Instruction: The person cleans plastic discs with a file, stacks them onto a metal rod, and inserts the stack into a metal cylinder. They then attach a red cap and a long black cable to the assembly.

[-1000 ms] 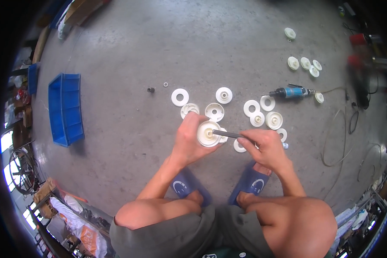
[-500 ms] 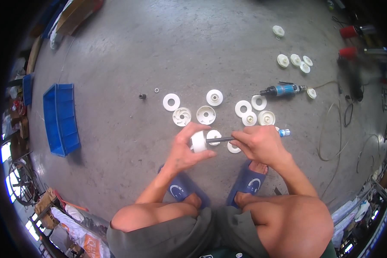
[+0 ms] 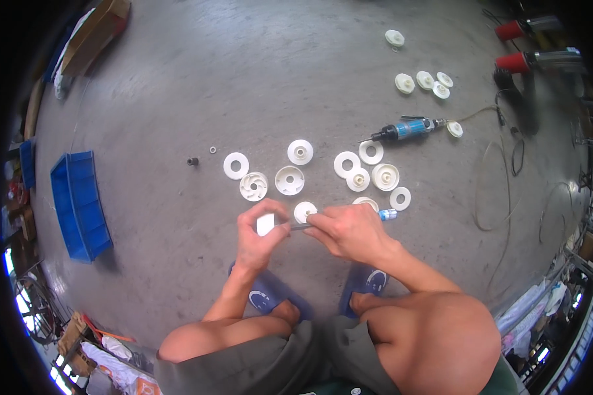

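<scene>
My left hand (image 3: pixel 252 242) is wrapped round a white plastic cylindrical part (image 3: pixel 265 224), thumb on its near side and fingers on the far side. From the right, my right hand (image 3: pixel 352 230) pinches a thin dark metal rod (image 3: pixel 299 226) whose left end reaches the white part; whether it sits inside cannot be seen. Just beyond the rod lies a small white hubbed disc (image 3: pixel 303 211). Farther off are a white vaned impeller (image 3: pixel 254 187), a slotted white cup (image 3: pixel 289 180) and a flat white ring (image 3: pixel 236 166).
More white rings and hubbed discs (image 3: pixel 385 177) lie right of centre, by a small blue-labelled bottle (image 3: pixel 389 214). A blue and black air tool (image 3: pixel 405 129) rests beyond them with its hose. A blue bin (image 3: pixel 81 205) stands left; a black fitting (image 3: pixel 192 161) lies nearer the middle.
The whole view has shifted, so the floor parts sit farther left. My right hand has come closer to my left, and less of the rod shows between them.
</scene>
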`<state>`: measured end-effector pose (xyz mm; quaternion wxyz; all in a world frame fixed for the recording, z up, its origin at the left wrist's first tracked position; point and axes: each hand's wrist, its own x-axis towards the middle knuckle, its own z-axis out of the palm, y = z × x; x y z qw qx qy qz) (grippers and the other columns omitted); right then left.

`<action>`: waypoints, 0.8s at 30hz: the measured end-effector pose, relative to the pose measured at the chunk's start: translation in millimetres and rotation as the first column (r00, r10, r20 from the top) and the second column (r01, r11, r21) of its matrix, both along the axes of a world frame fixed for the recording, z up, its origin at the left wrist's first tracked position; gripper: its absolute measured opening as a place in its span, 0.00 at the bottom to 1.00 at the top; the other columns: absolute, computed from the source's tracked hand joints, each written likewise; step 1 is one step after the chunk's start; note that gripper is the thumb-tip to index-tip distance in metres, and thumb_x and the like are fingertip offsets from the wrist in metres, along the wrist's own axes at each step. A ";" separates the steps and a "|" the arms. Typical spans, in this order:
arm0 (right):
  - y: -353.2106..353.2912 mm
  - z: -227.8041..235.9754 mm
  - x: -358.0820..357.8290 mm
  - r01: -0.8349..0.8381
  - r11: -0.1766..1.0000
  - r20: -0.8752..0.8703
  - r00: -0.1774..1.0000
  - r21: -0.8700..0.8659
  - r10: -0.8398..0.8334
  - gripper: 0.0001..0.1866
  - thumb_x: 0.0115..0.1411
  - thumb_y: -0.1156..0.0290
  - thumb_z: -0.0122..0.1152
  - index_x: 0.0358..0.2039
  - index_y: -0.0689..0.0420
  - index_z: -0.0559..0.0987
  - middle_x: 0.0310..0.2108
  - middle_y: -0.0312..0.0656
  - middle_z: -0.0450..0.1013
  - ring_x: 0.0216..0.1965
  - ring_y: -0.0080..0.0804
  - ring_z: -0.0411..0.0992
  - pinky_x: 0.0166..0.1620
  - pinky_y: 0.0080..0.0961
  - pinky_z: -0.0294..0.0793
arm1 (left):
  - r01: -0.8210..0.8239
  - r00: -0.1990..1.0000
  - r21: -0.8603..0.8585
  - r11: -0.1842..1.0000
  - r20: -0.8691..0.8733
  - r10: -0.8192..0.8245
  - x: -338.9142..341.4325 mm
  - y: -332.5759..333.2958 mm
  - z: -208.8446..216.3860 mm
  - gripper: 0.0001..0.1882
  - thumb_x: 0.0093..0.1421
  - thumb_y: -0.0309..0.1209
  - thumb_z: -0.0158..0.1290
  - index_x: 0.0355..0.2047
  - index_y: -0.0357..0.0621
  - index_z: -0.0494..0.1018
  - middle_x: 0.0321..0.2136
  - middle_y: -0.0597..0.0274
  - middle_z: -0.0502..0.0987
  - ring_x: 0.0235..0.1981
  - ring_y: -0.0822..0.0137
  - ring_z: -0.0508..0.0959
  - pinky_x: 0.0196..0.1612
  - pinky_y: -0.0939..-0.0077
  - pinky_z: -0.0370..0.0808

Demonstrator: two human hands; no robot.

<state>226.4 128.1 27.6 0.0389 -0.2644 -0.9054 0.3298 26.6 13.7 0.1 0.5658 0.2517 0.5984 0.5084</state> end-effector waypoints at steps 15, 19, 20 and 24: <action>-12.4 -16.0 -40.1 0.084 0.996 0.145 0.986 -0.023 -0.080 0.19 0.69 0.54 0.61 0.28 0.56 0.78 0.20 0.48 0.78 0.23 0.52 0.80 0.23 0.48 0.74 | -0.343 0.939 -0.079 0.936 -0.051 0.340 -8.5 10.3 -21.1 0.06 0.63 0.27 0.62 0.32 0.36 0.80 0.22 0.67 0.76 0.20 0.77 0.73 0.24 0.79 0.69; -24.6 -25.4 -44.6 0.110 0.994 0.201 0.974 0.001 -0.107 0.19 0.69 0.54 0.60 0.29 0.56 0.79 0.20 0.48 0.78 0.23 0.51 0.80 0.23 0.47 0.74 | -0.365 0.930 -0.075 0.928 -0.080 0.359 -9.5 8.5 -35.1 0.06 0.64 0.27 0.62 0.32 0.38 0.78 0.23 0.63 0.77 0.20 0.75 0.73 0.23 0.78 0.70; -28.3 -26.9 -45.7 0.122 0.992 0.220 0.968 0.011 -0.121 0.19 0.69 0.54 0.60 0.29 0.55 0.79 0.20 0.48 0.78 0.23 0.50 0.80 0.23 0.47 0.74 | -0.391 0.917 -0.084 0.916 -0.116 0.381 -9.9 12.2 -39.5 0.06 0.64 0.28 0.62 0.32 0.38 0.78 0.23 0.63 0.78 0.20 0.75 0.73 0.23 0.78 0.70; -18.1 -28.5 -46.8 0.102 0.994 0.090 0.990 0.040 -0.105 0.18 0.69 0.53 0.60 0.28 0.54 0.78 0.20 0.45 0.78 0.23 0.48 0.80 0.23 0.45 0.74 | -0.364 0.929 -0.057 0.930 -0.094 0.358 -22.6 18.3 -25.4 0.07 0.64 0.29 0.63 0.31 0.39 0.79 0.22 0.66 0.77 0.20 0.77 0.73 0.25 0.79 0.68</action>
